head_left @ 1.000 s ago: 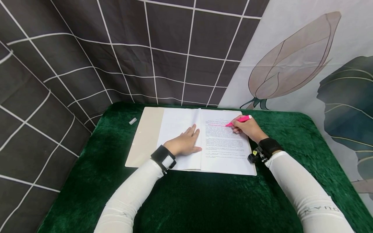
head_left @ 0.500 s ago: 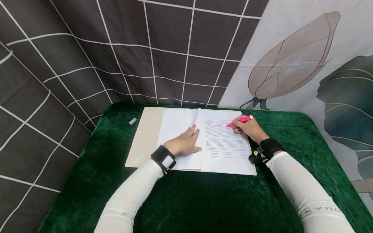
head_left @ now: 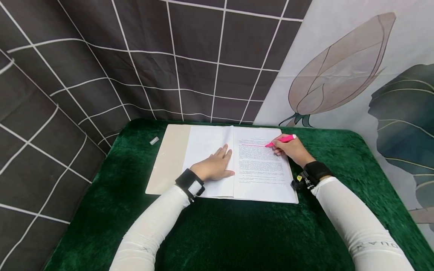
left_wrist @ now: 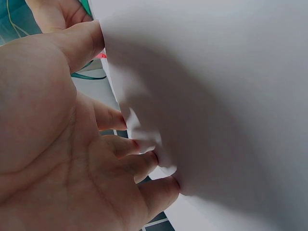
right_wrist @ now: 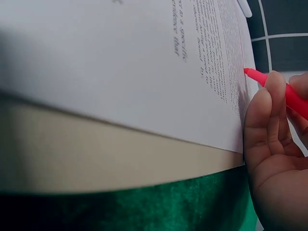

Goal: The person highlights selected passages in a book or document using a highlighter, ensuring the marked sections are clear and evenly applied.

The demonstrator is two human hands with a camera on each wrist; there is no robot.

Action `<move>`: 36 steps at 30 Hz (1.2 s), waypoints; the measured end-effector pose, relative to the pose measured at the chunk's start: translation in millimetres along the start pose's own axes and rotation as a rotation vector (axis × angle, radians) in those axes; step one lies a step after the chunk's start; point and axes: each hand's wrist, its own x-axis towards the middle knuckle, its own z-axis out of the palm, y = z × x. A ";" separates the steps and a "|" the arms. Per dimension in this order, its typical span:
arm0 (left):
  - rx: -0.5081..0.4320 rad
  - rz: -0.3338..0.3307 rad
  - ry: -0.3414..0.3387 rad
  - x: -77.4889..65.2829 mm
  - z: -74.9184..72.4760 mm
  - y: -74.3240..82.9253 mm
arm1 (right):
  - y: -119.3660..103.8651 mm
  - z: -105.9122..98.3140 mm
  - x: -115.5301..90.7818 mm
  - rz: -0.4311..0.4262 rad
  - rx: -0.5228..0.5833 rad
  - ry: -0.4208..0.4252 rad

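Observation:
A pink highlighter (head_left: 286,139) is pinched in my right hand (head_left: 292,149), its tip down on the printed right page (head_left: 261,173). A pink line (head_left: 252,145) runs across the text near the top, ending at the tip. In the right wrist view the highlighter (right_wrist: 293,98) sits between thumb and fingers, and the hand's side rests at the page edge. My left hand (head_left: 214,165) lies with spread fingers on the blank left page (head_left: 200,150), thumb near the fold. In the left wrist view its fingertips press the white paper (left_wrist: 231,120).
The pages lie in an open cream folder (head_left: 169,158) on a green velvety cloth (head_left: 237,233). A small pale block (head_left: 154,140) lies left of the folder. Behind the table hang a dark grid-patterned curtain (head_left: 196,75) and a white leaf-printed cloth (head_left: 339,75).
My right hand has slid slightly to the right with the highlighter, and the pink line has grown longer that way. The left hand has stayed in place.

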 end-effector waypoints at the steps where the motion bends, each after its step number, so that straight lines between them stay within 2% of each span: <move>1: -0.001 -0.001 0.000 -0.1 0.1 0.1 | 0.1 -0.4 -0.1 -0.001 -0.005 -0.001; 17: 0.004 0.005 0.006 0.4 0.0 -0.4 | 2.5 -3.5 -1.7 -0.023 -0.006 -0.004; 31: 0.007 0.001 -0.002 -0.4 -1.2 -0.1 | 3.1 -7.1 -3.1 0.005 -0.059 0.004; 36: -0.001 0.001 -0.009 -0.5 -1.9 0.2 | 4.8 -9.2 -3.9 0.005 -0.030 0.006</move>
